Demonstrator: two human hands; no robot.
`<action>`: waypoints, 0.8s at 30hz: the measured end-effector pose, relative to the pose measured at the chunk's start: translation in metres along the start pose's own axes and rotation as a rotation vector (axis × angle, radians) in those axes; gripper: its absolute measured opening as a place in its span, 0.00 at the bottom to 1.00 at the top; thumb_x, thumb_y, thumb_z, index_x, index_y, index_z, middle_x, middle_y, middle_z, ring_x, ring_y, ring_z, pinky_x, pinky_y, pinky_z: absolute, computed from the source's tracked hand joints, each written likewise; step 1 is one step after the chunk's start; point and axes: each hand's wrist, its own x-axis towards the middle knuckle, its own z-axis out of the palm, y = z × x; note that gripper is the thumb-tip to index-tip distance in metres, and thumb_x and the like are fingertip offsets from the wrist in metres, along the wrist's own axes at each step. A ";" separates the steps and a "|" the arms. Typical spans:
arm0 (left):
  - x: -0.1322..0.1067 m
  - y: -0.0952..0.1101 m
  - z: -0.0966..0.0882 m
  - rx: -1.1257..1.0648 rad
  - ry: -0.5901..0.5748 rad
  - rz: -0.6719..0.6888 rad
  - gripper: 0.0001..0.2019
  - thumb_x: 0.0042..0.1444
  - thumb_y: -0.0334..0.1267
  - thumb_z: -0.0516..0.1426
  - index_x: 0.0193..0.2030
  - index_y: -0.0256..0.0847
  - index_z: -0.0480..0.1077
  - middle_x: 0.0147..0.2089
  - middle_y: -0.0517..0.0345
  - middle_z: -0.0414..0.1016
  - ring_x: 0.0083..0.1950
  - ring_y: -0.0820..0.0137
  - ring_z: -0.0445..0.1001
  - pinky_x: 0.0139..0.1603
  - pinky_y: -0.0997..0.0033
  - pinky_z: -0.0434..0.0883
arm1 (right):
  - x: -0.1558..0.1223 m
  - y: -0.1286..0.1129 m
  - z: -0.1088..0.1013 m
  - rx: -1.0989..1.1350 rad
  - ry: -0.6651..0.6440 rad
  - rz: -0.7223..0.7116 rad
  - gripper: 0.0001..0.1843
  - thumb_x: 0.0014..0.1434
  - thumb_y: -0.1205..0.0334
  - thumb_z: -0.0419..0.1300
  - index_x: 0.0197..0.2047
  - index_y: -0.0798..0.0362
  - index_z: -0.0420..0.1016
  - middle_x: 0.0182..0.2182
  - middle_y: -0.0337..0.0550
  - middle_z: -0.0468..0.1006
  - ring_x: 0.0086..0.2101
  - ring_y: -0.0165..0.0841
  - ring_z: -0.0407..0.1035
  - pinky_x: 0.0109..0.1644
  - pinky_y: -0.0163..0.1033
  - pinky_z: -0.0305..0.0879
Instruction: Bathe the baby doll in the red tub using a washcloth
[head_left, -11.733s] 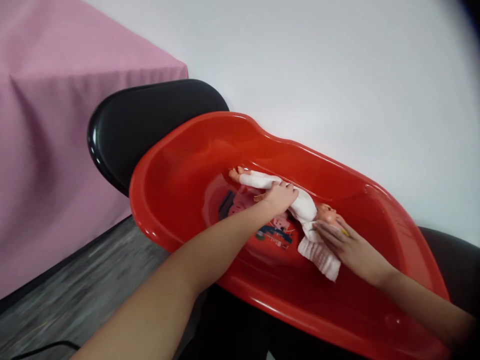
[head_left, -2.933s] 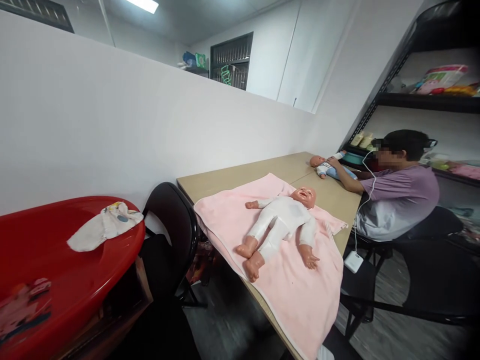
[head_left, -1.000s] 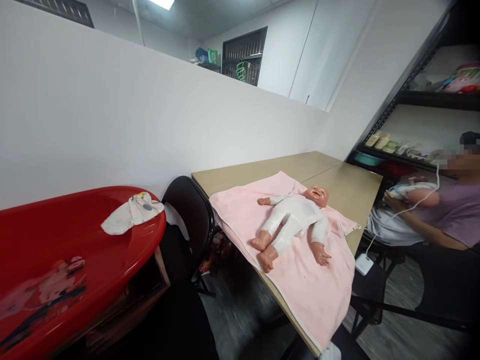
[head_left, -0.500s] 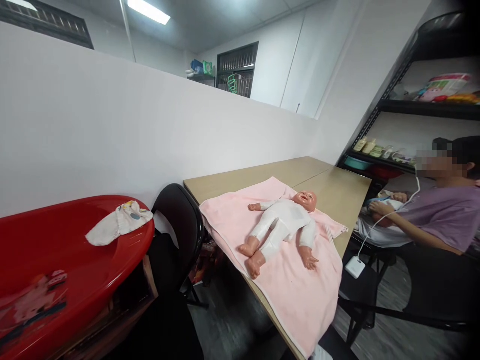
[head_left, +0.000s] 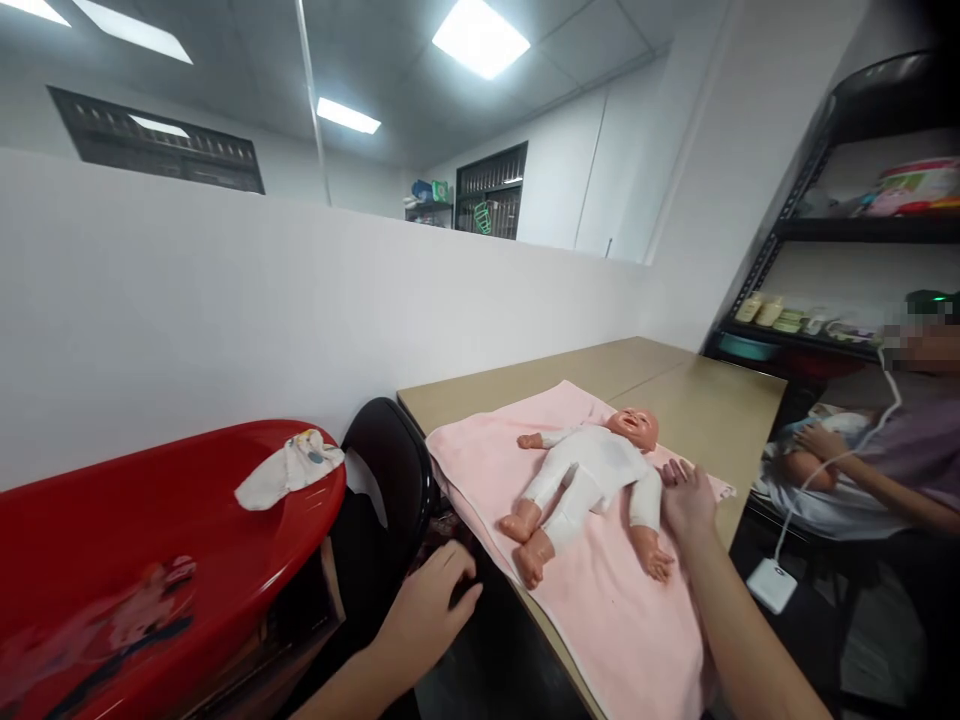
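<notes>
A baby doll with a white cloth body lies face up on a pink towel, its head toward the table's far side. My right hand is over the towel's right part, beside the doll's shoulder and arm. Its fingers are loosely bent, and I see nothing held in them. In front of the table's near left edge hangs my left hand, open, with bent fingers and the thumb apart. It is empty, between the black chair and the doll's feet.
A red baby bathtub stands at left, a white cloth draped on its rim. Beside it is a black chair. The wooden table meets a white partition. At right, another person's hand holds a doll; a white power bank lies nearby.
Both my hands have come into view, the right one beside the doll and the left one before the table edge. The view has tilted up slightly. The doll lies as before.
</notes>
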 end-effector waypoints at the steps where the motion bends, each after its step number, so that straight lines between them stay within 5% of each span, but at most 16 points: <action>1: 0.014 0.006 -0.009 -0.009 0.012 0.034 0.03 0.65 0.33 0.55 0.42 0.45 0.69 0.49 0.56 0.78 0.50 0.62 0.77 0.54 0.60 0.74 | 0.018 0.005 0.000 0.005 0.017 0.009 0.16 0.60 0.42 0.59 0.33 0.44 0.64 0.37 0.40 0.72 0.33 0.36 0.70 0.46 0.50 0.77; 4: 0.056 0.030 -0.016 -0.021 -0.031 0.027 0.12 0.62 0.37 0.60 0.52 0.42 0.73 0.66 0.47 0.73 0.67 0.56 0.72 0.69 0.55 0.69 | 0.055 0.017 0.004 -0.040 0.060 0.047 0.22 0.61 0.37 0.58 0.29 0.44 0.57 0.34 0.40 0.70 0.29 0.36 0.66 0.42 0.51 0.76; 7: 0.091 0.052 0.001 0.030 -0.106 -0.038 0.25 0.60 0.48 0.65 0.61 0.40 0.74 0.78 0.42 0.61 0.76 0.48 0.63 0.76 0.48 0.63 | 0.073 0.028 0.016 -0.068 0.134 0.063 0.24 0.62 0.33 0.55 0.30 0.44 0.59 0.35 0.44 0.73 0.33 0.39 0.70 0.44 0.53 0.76; 10: 0.113 0.061 0.018 0.095 -0.203 -0.059 0.32 0.57 0.55 0.67 0.64 0.39 0.75 0.82 0.40 0.54 0.80 0.43 0.58 0.79 0.43 0.60 | 0.085 0.039 0.029 -0.013 0.187 0.048 0.20 0.68 0.40 0.52 0.34 0.47 0.66 0.39 0.45 0.78 0.38 0.40 0.75 0.49 0.53 0.78; 15: 0.130 0.062 0.019 0.105 -0.332 -0.153 0.39 0.53 0.61 0.68 0.68 0.44 0.73 0.83 0.40 0.50 0.78 0.39 0.61 0.73 0.39 0.67 | 0.099 0.049 0.038 -0.052 0.126 0.145 0.21 0.72 0.45 0.53 0.42 0.52 0.77 0.41 0.50 0.84 0.39 0.44 0.81 0.51 0.54 0.82; 20: 0.138 0.063 0.020 0.109 -0.460 -0.157 0.40 0.50 0.67 0.68 0.66 0.53 0.75 0.67 0.46 0.70 0.67 0.44 0.74 0.66 0.43 0.73 | 0.100 0.048 0.051 -0.133 -0.039 0.351 0.36 0.76 0.34 0.43 0.45 0.54 0.83 0.49 0.62 0.86 0.48 0.51 0.83 0.58 0.57 0.80; 24: 0.140 0.063 0.031 0.207 -0.508 -0.056 0.43 0.50 0.72 0.67 0.69 0.54 0.75 0.67 0.42 0.69 0.69 0.41 0.69 0.69 0.40 0.69 | 0.104 0.048 0.050 -0.083 -0.178 0.356 0.33 0.76 0.37 0.45 0.46 0.53 0.84 0.60 0.61 0.82 0.57 0.47 0.80 0.64 0.54 0.76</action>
